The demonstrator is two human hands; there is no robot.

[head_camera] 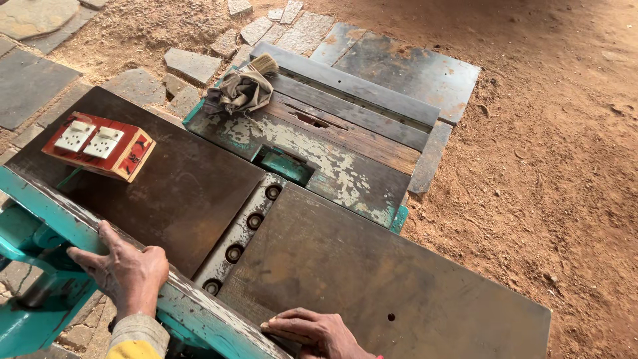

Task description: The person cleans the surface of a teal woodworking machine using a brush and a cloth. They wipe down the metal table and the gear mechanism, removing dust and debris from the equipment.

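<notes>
Left to right: red switch box (100, 145) with two white sockets, lying on dark machine table (372, 266); left hand (125, 269) curled over worn teal fence rail (193, 307), gripping it; right hand (319, 330) loosely curled, fingertips (279, 324) resting against rail and table edge; beyond, rag (240, 91) and brush (264, 64).

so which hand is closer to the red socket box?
Left. The left hand grips the teal rail just below the socket box. The right hand rests on the metal table's near edge, much farther right.
</notes>
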